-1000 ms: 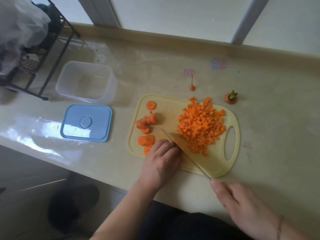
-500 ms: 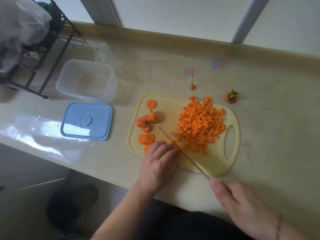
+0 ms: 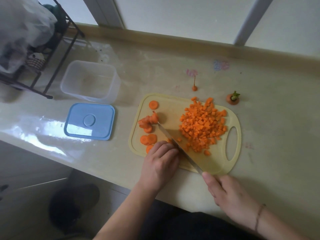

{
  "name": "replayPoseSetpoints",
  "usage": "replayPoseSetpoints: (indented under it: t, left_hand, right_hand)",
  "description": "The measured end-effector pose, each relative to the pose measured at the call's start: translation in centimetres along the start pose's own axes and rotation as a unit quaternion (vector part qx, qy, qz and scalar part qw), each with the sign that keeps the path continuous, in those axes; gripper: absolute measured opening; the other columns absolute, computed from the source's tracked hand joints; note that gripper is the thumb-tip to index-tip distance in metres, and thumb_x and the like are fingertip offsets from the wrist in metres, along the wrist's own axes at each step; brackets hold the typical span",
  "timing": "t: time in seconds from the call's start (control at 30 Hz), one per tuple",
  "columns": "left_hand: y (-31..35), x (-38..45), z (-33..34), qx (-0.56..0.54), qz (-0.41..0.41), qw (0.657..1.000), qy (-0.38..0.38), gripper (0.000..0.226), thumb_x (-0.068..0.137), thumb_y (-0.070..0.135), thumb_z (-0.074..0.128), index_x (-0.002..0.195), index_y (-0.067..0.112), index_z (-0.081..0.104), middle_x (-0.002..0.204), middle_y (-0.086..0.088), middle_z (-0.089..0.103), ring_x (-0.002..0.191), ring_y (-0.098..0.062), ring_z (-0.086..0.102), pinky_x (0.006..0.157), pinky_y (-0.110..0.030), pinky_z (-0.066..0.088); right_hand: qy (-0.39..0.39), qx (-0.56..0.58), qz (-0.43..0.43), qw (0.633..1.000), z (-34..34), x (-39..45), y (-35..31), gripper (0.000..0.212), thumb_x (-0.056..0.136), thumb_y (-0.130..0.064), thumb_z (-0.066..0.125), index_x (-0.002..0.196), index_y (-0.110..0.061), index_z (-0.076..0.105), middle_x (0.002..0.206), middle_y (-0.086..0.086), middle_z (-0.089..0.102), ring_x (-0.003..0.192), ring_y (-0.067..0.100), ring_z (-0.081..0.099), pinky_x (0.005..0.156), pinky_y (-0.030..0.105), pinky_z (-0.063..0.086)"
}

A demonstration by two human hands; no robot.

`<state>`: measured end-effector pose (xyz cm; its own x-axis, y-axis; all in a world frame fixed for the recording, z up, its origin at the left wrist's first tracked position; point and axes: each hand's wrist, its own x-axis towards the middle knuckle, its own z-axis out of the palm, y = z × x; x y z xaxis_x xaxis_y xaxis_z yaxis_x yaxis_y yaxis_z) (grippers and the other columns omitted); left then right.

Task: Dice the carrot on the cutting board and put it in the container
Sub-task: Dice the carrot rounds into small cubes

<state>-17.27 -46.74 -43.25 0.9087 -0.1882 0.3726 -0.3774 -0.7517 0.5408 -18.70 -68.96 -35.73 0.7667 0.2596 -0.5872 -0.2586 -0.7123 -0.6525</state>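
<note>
A yellow cutting board lies on the counter. A heap of diced carrot covers its right half. Several round carrot slices lie on its left half. My left hand curls its fingers over carrot pieces at the board's near left edge. My right hand grips the handle of a knife. The blade runs diagonally across the board beside my left fingers, its tip by the slices. The clear plastic container stands to the left of the board.
A blue lid lies in front of the container. A carrot tip and a carrot top with green stub sit on the counter behind the board. A black wire rack with bags stands far left. The counter's front edge runs under my arms.
The knife has shifted left, its tip reaching further toward the slices. My left hand stayed at the board's near left edge. A few more small pieces lie beside the blade.
</note>
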Motion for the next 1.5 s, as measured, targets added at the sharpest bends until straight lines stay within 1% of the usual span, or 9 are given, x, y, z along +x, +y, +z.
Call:
replayPoseSetpoints:
  t: [0.27,0.5,0.8,0.97,1.07,1.27,1.33,1.4,1.5]
  left_hand:
    - [-0.1,1.0,0.4,-0.011,-0.031,0.999,0.014,0.009,0.09,0.007,0.074,0.098,0.005,0.075,0.113,-0.011,0.067,0.095,-0.029,0.064,0.081,-0.041,0.053]
    - [0.1,0.6,0.6,0.001,-0.07,0.997,-0.019,0.033,0.088,0.036,0.076,0.108,0.01,0.074,0.114,-0.006,0.065,0.095,-0.023,0.058,0.088,-0.031,0.05]
    - [0.5,3.7,2.4,-0.033,-0.066,0.997,0.014,0.015,0.09,0.014,0.061,0.091,0.005,0.073,0.101,-0.008,0.068,0.089,-0.022,0.063,0.074,-0.033,0.053]
    - [0.7,4.6,2.4,-0.058,-0.109,0.992,0.022,0.014,0.084,0.003,0.073,0.098,0.006,0.072,0.11,-0.006,0.067,0.094,-0.023,0.067,0.072,-0.032,0.056]
    - [0.2,3.7,1.0,-0.049,-0.067,0.996,0.031,0.015,0.089,0.003,0.063,0.1,0.005,0.073,0.114,-0.009,0.066,0.1,-0.024,0.065,0.081,-0.032,0.054]
    - [1.4,4.1,-3.4,-0.105,-0.139,0.953,0.248,0.014,0.075,0.005,0.052,0.085,0.011,0.059,0.089,-0.006,0.058,0.086,-0.023,0.057,0.078,-0.034,0.046]
    - [1.7,5.3,-4.6,-0.104,-0.076,0.973,0.189,0.009,0.075,0.015,0.059,0.076,0.006,0.06,0.082,-0.002,0.057,0.08,-0.025,0.054,0.076,-0.037,0.042]
    - [1.9,6.3,-4.9,-0.056,-0.041,0.997,0.034,0.019,0.08,0.03,0.063,0.074,0.012,0.062,0.079,0.007,0.055,0.079,-0.023,0.052,0.079,-0.04,0.04]
    - [2.0,7.1,-3.7,0.07,-0.027,0.993,-0.096,0.023,0.08,0.046,0.064,0.075,0.023,0.062,0.075,0.012,0.055,0.076,-0.017,0.047,0.077,-0.038,0.037]
  right_hand:
    - [0.008,-0.021,0.009,1.0,-0.9,-0.2,-0.1,0.088,0.061,-0.098,0.007,0.055,-0.015,0.037,0.047,-0.002,0.041,0.044,0.01,0.039,0.047,0.023,0.031]
    - [0.028,0.017,0.002,0.999,0.2,1.0,-0.3,0.078,0.076,-0.086,0.014,0.051,-0.016,0.037,0.042,-0.002,0.039,0.042,0.008,0.04,0.051,0.03,0.033]
    - [-0.012,0.141,0.081,0.987,-1.4,-0.2,-0.6,0.06,0.074,-0.074,0.033,0.058,-0.016,0.041,0.043,-0.002,0.037,0.035,0.007,0.032,0.04,0.02,0.026]
    - [-0.052,0.206,0.095,0.973,-2.6,-0.8,-1.0,0.059,0.076,-0.071,0.038,0.064,-0.014,0.039,0.05,0.004,0.03,0.037,0.014,0.023,0.038,0.016,0.02]
    - [-0.018,0.137,0.057,0.989,-3.4,-1.1,-1.1,0.061,0.072,-0.075,0.034,0.059,-0.015,0.039,0.044,-0.003,0.035,0.036,0.007,0.03,0.04,0.019,0.026]
    - [0.085,-0.163,-0.034,0.982,-4.7,-0.9,0.1,0.085,0.067,-0.094,0.005,0.059,-0.019,0.044,0.049,-0.001,0.052,0.048,0.01,0.051,0.049,0.021,0.037]
    - [0.114,-0.237,-0.057,0.963,-5.0,-0.9,0.0,0.076,0.075,-0.087,0.002,0.065,-0.024,0.044,0.057,-0.002,0.057,0.054,0.009,0.055,0.052,0.023,0.044]
    - [0.121,-0.291,-0.093,0.944,-4.9,-0.6,0.5,0.069,0.083,-0.085,0.007,0.062,-0.028,0.04,0.052,-0.003,0.057,0.047,0.012,0.058,0.043,0.028,0.043]
    - [0.152,-0.328,-0.119,0.925,-4.5,-0.5,1.7,0.072,0.088,-0.08,0.018,0.065,-0.025,0.057,0.046,0.001,0.058,0.037,0.025,0.058,0.033,0.03,0.04]
